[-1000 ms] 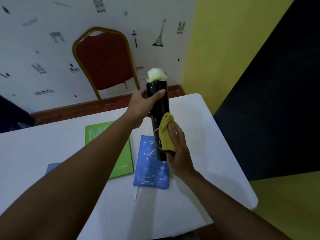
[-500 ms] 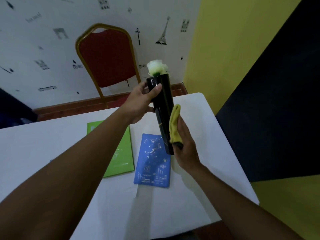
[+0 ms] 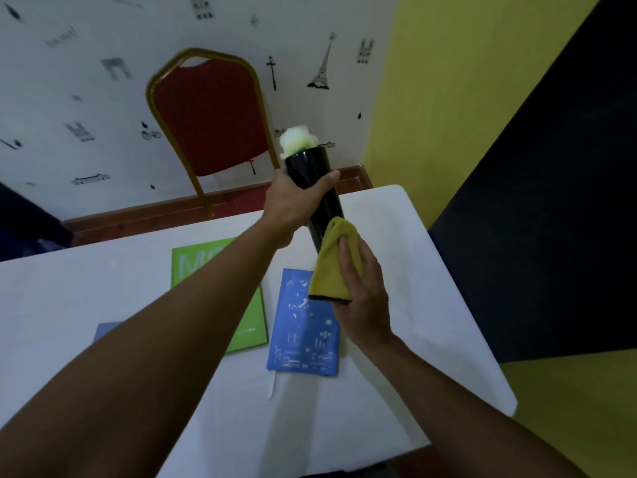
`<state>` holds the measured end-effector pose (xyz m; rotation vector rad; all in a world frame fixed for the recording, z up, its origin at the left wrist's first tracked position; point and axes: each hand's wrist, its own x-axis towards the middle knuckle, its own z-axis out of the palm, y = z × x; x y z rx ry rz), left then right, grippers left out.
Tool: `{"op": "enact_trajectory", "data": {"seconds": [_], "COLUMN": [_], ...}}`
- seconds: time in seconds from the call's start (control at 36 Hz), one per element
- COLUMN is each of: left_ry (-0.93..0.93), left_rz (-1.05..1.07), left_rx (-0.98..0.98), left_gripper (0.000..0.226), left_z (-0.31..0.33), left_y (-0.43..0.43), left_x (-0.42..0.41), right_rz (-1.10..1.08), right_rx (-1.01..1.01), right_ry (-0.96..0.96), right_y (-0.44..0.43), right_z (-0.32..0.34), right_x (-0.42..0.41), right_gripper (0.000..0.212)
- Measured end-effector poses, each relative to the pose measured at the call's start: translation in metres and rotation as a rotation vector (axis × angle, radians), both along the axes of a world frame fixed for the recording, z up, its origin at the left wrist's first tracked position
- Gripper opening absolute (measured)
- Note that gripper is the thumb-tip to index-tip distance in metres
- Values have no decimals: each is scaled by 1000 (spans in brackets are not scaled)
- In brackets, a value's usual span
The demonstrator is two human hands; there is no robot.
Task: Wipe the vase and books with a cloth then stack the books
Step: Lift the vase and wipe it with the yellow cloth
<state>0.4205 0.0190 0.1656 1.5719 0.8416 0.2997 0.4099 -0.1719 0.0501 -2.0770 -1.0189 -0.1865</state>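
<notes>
Vase (image 3: 319, 194) is off the table (image 3: 396, 357), held tilted with its mouth toward 11 o'clock, a white flower (image 3: 295, 142) in the top. Left hand (image 3: 293, 205) is wrapped round the upper body just under the rim; right hand (image 3: 362, 298) presses a folded yellow cloth (image 3: 332, 270) against the lower half, fingers closed over it. Looks like glossy black glass or ceramic — stiff, slick, breakable, probably top-light — so I'd keep the full-wrap grip high and let the cloth hand support the base end. Books lie flat underneath: green (image 3: 248, 322) at 9 o'clock of the blue (image 3: 305, 339), a third (image 3: 105, 331) mostly hidden by the left arm. Thin and light, easiest lifted by an edge. Not wiped or stacked yet, by the look of it.
</notes>
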Motion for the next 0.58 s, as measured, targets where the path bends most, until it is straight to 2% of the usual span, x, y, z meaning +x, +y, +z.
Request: {"op": "enact_trajectory", "data": {"seconds": [0.11, 0.14, 0.19, 0.31, 0.39, 0.5, 0.58], "left_ry": [-39, -51, -61, -74, -105, -159, -171], "left_rz": [-42, -89, -185, -291, -288, -243, -217], "left_rx": [-132, -163, -219, -264, -308, -318, -284], "left_gripper": [72, 57, 35, 31, 27, 38, 42], "left_z": [-1, 0, 2, 7, 8, 11, 11], "left_y": [8, 9, 9, 9, 12, 22, 26], "left_x": [-3, -5, -9, -16, -18, -17, -19], "right_rz": [170, 177, 153, 164, 190, 174, 175], "right_rx": [92, 101, 120, 171, 160, 152, 113], "right_ry": [170, 211, 287, 402, 412, 296, 286], "right_y": [4, 8, 17, 34, 36, 18, 3], "right_z": [14, 20, 35, 63, 68, 33, 2], "right_x": [13, 20, 37, 65, 63, 37, 15], "right_gripper": [59, 60, 75, 75, 75, 74, 80]}}
